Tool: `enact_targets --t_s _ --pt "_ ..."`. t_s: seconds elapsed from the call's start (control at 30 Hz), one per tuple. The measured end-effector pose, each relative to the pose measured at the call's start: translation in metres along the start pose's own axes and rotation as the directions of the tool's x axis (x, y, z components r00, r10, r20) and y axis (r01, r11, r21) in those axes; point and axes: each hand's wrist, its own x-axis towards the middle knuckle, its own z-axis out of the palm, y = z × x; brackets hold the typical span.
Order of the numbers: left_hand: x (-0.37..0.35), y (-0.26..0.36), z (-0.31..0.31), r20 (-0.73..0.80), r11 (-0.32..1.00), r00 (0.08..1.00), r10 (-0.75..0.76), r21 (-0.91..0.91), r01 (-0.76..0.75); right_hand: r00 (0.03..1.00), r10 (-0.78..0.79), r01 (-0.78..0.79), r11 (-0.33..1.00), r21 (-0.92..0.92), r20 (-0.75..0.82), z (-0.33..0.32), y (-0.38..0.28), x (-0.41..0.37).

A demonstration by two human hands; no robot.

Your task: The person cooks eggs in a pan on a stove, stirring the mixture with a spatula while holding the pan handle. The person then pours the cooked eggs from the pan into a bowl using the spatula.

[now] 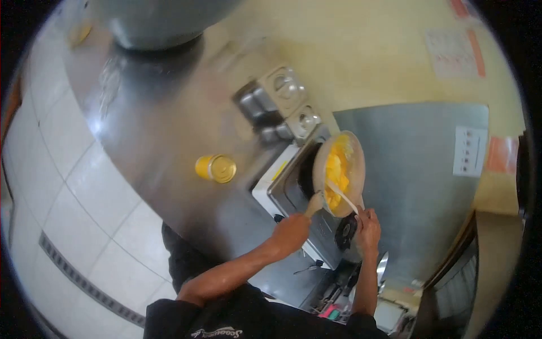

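Observation:
My left hand (291, 233) is closed around the pale handle of a frying pan (359, 161). The pan is tilted over the stove (293, 189), and soft yellow food (337, 172) that looks like scrambled egg lies in it. In my right hand (368, 226) is the end of a pale spatula (345, 197), whose head reaches into the food. Part of the burner behind the pan is hidden.
A yellow can (216, 168) stands on the steel counter (169, 124). Lidded metal containers (282, 90) sit behind the stove. A large grey vessel (161, 25) is at the far end. Utensils (333, 302) lie close to my body, beside the stove.

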Motion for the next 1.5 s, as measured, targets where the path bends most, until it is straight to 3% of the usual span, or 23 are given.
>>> enact_targets --t_s 0.1,0.17,0.23,0.33,0.43,0.5,0.6,0.67,0.7,0.77,0.8,0.87,0.9,0.93,1.0,1.07,1.2,1.27,1.47,1.5 --pt "0.004 -0.001 0.006 0.008 0.991 0.996 0.084 0.103 -0.084 0.989 0.149 -0.149 0.989 0.007 -0.014 -0.023 0.013 -0.020" --pt "0.009 -0.007 0.016 -0.062 0.994 0.998 -0.016 0.108 0.022 0.975 0.221 -0.221 0.975 0.016 -0.007 -0.032 0.018 -0.030" --pt "0.009 -0.004 0.015 -0.035 0.990 0.999 -0.020 0.140 0.025 0.949 0.256 -0.270 0.961 0.054 0.186 -0.035 0.014 -0.036" --pt "0.011 -0.003 0.014 0.000 0.983 0.998 -0.070 0.170 0.069 0.930 0.305 -0.330 0.939 0.100 0.205 0.015 0.027 -0.030" --pt "0.012 0.002 0.013 0.033 0.971 0.993 -0.111 0.216 0.102 0.909 0.378 -0.402 0.906 0.135 0.176 0.021 0.025 -0.020" --pt "0.012 0.002 0.011 0.058 0.962 0.991 -0.117 0.256 0.099 0.896 0.414 -0.435 0.891 0.130 0.159 0.006 0.024 -0.020" --pt "0.010 -0.003 0.012 -0.021 0.929 0.999 0.027 0.369 -0.018 0.877 0.458 -0.472 0.878 0.085 0.145 -0.022 0.038 -0.019" --pt "0.011 0.000 0.010 0.029 0.964 0.998 -0.061 0.260 0.051 0.855 0.495 -0.509 0.858 0.069 0.151 -0.032 0.050 -0.018" --pt "0.011 0.005 0.008 0.041 0.959 0.998 -0.057 0.281 0.043 0.869 0.484 -0.490 0.870 0.050 0.103 -0.035 0.056 -0.018" --pt "0.010 0.023 0.002 0.082 0.929 0.964 -0.252 0.301 0.217 0.872 0.485 -0.488 0.872 0.041 0.060 -0.029 0.067 -0.018" --pt "0.011 0.016 0.004 0.088 0.924 0.964 -0.250 0.318 0.210 0.874 0.477 -0.481 0.876 0.028 0.092 -0.019 0.073 -0.014" --pt "0.012 0.004 0.005 -0.002 0.938 1.000 0.014 0.348 -0.012 0.872 0.476 -0.481 0.876 0.025 0.115 -0.011 0.076 -0.012" --pt "0.013 0.000 0.004 0.003 0.933 1.000 0.022 0.360 -0.022 0.854 0.481 -0.504 0.859 0.086 0.195 -0.007 0.075 -0.011" --pt "0.009 0.010 0.000 0.029 0.941 1.000 0.002 0.338 -0.012 0.834 0.478 -0.528 0.837 0.146 0.276 -0.004 0.075 -0.010" --pt "0.005 0.031 -0.006 0.055 0.946 0.998 -0.012 0.325 -0.006 0.821 0.509 -0.562 0.800 0.211 0.257 0.017 0.080 -0.007" --pt "0.003 0.046 -0.010 0.113 0.944 0.970 -0.216 0.279 0.178 0.809 0.536 -0.586 0.762 0.274 0.240 0.044 0.085 0.002" --pt "0.008 0.042 -0.013 0.129 0.932 0.965 -0.227 0.318 0.177 0.825 0.536 -0.557 0.720 0.415 0.178 0.099 0.096 0.040" --pt "0.013 0.030 -0.014 0.136 0.934 0.981 -0.136 0.348 0.081 0.844 0.513 -0.522 0.718 0.461 0.157 0.089 0.085 0.054" --pt "0.013 0.032 -0.013 0.129 0.914 0.979 -0.156 0.394 0.093 0.907 0.408 -0.417 0.824 0.385 0.108 0.093 0.072 0.074" --pt "0.013 0.030 -0.013 0.130 0.914 0.978 -0.160 0.394 0.097 0.935 0.353 -0.336 0.854 0.397 0.034 0.095 0.071 0.070"
